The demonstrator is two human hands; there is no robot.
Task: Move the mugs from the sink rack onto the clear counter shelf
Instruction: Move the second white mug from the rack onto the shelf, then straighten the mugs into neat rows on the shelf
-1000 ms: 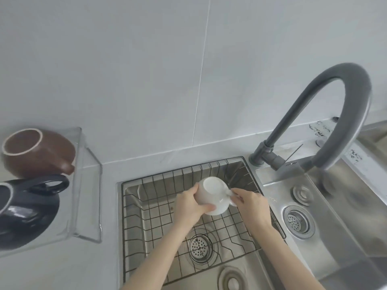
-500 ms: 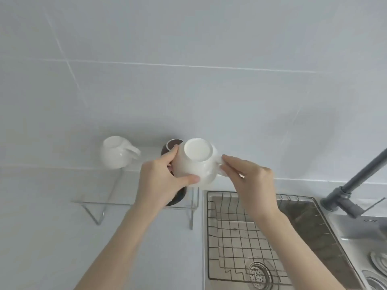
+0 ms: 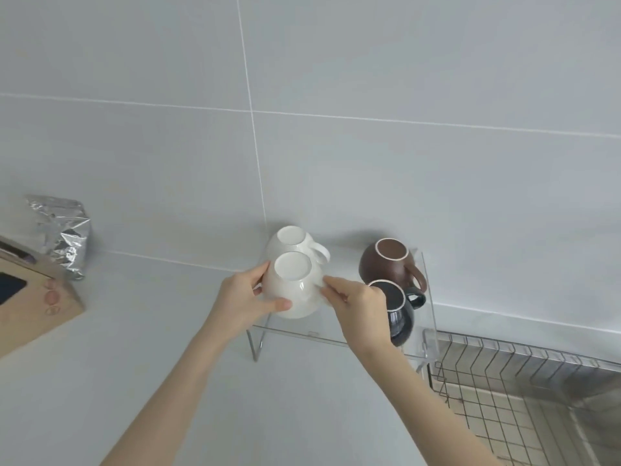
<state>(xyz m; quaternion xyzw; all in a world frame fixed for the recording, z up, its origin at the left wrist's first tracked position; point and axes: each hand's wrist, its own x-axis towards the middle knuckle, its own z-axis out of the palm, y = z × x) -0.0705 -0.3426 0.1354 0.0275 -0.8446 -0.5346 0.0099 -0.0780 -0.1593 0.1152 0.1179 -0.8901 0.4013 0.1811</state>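
Upturned white mug [image 3: 293, 290] between left hand [image 3: 240, 299] and right hand [image 3: 361, 307] over clear shelf [image 3: 331, 336].

Foil bag [image 3: 64, 238] — cardboard box [image 3: 33, 301] beside

two bare forearms [image 3: 161, 391], sleeveless, hands [image 3: 240, 299] unadorned.

A home kitchen: tiled wall [image 3: 369, 79], sink rack [image 3: 524, 381], mugs [image 3: 386, 267].
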